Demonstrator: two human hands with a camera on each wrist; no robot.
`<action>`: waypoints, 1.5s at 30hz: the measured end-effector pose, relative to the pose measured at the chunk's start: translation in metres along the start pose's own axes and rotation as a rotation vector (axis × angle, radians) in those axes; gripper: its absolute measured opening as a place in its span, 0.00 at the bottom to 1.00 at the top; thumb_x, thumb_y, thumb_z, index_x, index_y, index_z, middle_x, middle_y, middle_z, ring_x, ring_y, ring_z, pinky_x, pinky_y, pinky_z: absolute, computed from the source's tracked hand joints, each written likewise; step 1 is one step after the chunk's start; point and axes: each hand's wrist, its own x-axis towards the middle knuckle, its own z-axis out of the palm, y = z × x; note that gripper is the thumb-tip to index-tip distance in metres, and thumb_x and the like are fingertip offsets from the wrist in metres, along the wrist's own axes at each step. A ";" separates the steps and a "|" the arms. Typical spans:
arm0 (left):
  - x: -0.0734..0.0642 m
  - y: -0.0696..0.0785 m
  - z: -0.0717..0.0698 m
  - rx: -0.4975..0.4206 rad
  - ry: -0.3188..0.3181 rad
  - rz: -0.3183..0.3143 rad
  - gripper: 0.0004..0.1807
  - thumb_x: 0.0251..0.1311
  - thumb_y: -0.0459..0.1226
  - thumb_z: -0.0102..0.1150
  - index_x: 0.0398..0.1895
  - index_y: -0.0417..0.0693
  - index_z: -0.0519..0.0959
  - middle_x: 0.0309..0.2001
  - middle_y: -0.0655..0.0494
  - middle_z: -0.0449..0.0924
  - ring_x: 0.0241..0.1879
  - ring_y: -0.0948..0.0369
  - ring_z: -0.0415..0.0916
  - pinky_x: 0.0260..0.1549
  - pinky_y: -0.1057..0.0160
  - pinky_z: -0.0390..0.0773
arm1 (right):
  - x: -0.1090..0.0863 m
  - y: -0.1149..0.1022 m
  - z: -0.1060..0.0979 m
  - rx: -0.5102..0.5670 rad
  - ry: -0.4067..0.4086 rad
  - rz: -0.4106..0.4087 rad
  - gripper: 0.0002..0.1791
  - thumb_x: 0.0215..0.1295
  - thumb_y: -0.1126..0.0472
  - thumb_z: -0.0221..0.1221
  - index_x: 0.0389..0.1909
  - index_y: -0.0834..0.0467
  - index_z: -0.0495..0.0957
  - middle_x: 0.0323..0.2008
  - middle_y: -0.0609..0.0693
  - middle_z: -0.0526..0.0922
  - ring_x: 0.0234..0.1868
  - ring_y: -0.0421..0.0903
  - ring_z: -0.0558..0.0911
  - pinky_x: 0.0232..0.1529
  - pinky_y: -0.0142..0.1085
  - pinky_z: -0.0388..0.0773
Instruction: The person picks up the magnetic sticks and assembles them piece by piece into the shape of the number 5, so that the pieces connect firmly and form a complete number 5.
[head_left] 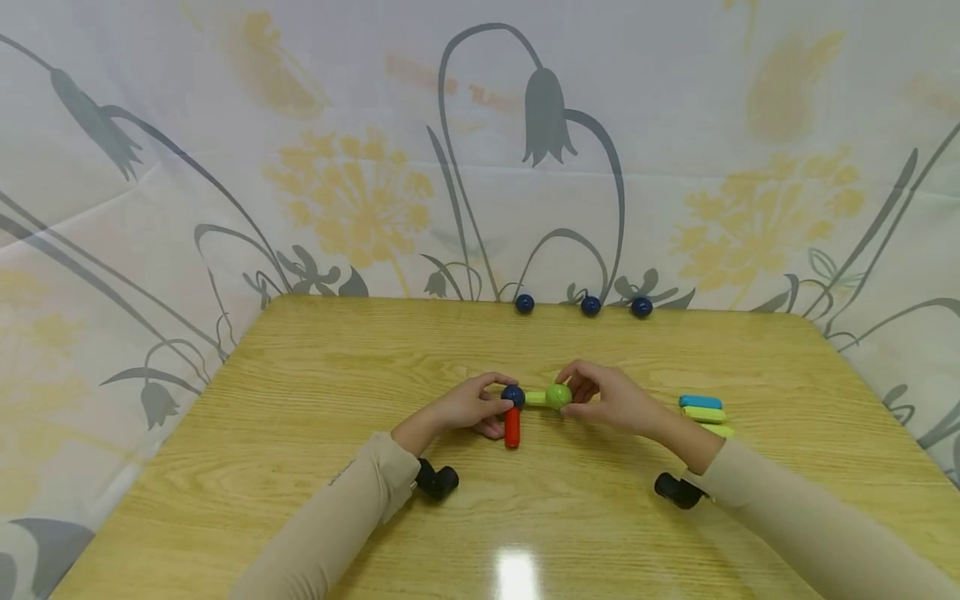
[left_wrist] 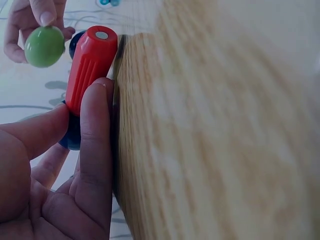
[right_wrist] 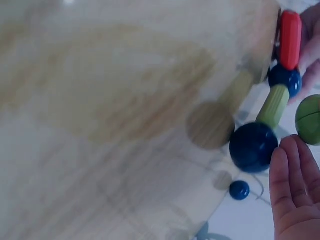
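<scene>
My left hand pinches a dark blue ball low over the table. From that ball a red rod points toward me, a silver disc showing on its end in the left wrist view. A lime rod runs from the same ball to the right, ending in a second dark blue ball, seen in the right wrist view. Just above that second ball, my right hand holds a green ball in its fingertips. In the head view the green ball hides the second blue one.
Three dark blue balls, among them the middle one, sit along the table's back edge before a flowered cloth. Right of my right hand lie a blue rod and two lime rods. Each wrist carries a black camera.
</scene>
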 end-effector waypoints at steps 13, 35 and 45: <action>0.002 -0.001 0.001 -0.016 0.005 -0.019 0.23 0.68 0.34 0.48 0.66 0.45 0.63 0.35 0.44 0.79 0.24 0.58 0.79 0.27 0.60 0.82 | -0.007 -0.013 0.020 0.069 -0.058 -0.021 0.16 0.57 0.64 0.65 0.46 0.60 0.73 0.32 0.46 0.78 0.32 0.40 0.79 0.35 0.34 0.79; 0.003 -0.002 0.000 -0.023 0.001 -0.011 0.22 0.69 0.34 0.48 0.65 0.46 0.63 0.37 0.45 0.80 0.25 0.57 0.80 0.28 0.60 0.82 | -0.006 -0.030 0.047 0.113 -0.232 -0.049 0.16 0.57 0.61 0.66 0.45 0.54 0.75 0.34 0.43 0.79 0.35 0.38 0.79 0.38 0.33 0.79; 0.002 -0.002 0.000 -0.009 -0.001 0.006 0.22 0.69 0.34 0.48 0.65 0.44 0.63 0.36 0.44 0.79 0.25 0.57 0.79 0.28 0.59 0.82 | -0.002 -0.030 0.050 0.081 -0.249 -0.071 0.16 0.55 0.64 0.67 0.44 0.54 0.76 0.33 0.43 0.79 0.33 0.37 0.78 0.35 0.31 0.78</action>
